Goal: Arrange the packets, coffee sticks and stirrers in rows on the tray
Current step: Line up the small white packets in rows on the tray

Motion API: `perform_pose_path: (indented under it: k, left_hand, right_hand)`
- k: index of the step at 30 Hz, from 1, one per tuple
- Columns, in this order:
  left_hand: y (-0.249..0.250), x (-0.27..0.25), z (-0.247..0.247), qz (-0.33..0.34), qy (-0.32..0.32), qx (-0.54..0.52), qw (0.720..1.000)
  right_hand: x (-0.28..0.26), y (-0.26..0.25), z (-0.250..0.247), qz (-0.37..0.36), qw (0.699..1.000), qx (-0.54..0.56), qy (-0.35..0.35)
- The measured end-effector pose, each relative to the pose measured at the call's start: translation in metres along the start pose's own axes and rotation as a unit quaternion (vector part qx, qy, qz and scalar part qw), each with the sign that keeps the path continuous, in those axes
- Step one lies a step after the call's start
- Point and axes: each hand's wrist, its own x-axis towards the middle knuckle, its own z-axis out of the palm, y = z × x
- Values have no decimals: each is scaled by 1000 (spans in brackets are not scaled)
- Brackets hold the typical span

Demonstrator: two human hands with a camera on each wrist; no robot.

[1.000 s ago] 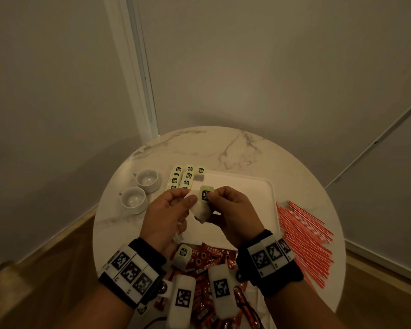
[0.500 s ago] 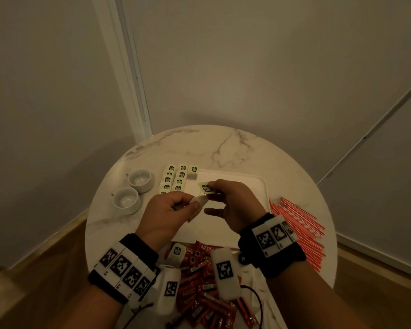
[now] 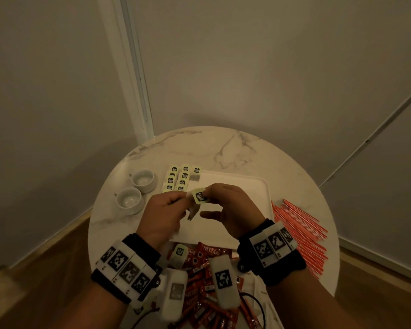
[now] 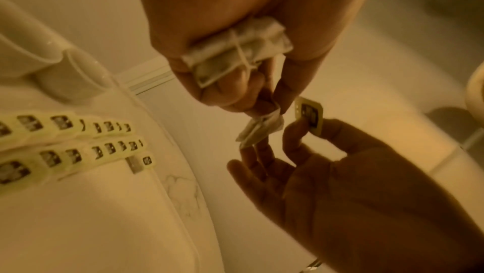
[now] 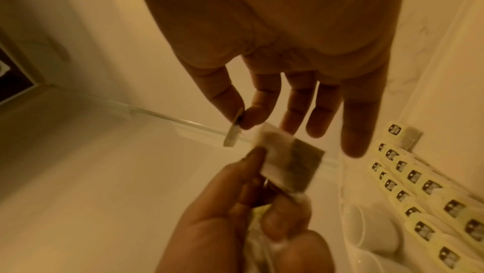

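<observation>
Above the tray (image 3: pixel 252 186), right hand (image 3: pixel 230 210) pinches a tag (image 3: pixel 199 197) — left hand's (image 4: pixel 235 35) grip hides bundled teabags (image 4: pixel 235 50).

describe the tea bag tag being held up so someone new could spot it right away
Start at the round white marble table and the white rectangular tray on it. Above the tray the right hand pinches a small pale green square tag with a black label. Unlike the matching tags in rows at the tray's far left corner, it is lifted in the air.
</observation>
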Motion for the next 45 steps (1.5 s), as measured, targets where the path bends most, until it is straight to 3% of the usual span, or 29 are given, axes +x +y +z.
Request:
perform_pose_path:
  k: [8, 14, 17, 23, 27, 33, 40, 45]
  left_hand:
    - [2, 4, -3, -107, -43, -219, 969]
    - [2, 2, -2, -92, -44, -190, 977]
    - [5, 2, -4, -88, -58, -217, 971]
    - [9, 3, -7, -105, -108, -282, 947]
    - [9, 4, -4, -86, -89, -267, 956]
    - [5, 1, 8, -41, -43, -161, 985]
    - [1, 1, 7, -1, -33, -106, 994]
    - [5, 0, 10, -13, -34, -131, 991]
  right_hand:
    - [-1, 16, 0, -42, 994, -99, 21]
    - [-2, 14, -3, -102, 986, -124, 36]
    - [-5, 13, -4, -98, 992, -76, 25]
    - [-13, 19, -4, -188, 975, -117, 15]
    - [-13, 23, -3, -231, 962, -135, 50]
    - [-9, 31, -4, -215, 970, -86, 78]
    - [-11, 35, -7, -188, 979, -66, 45]
    - [-4, 39, -10, -205, 966, -142, 71]
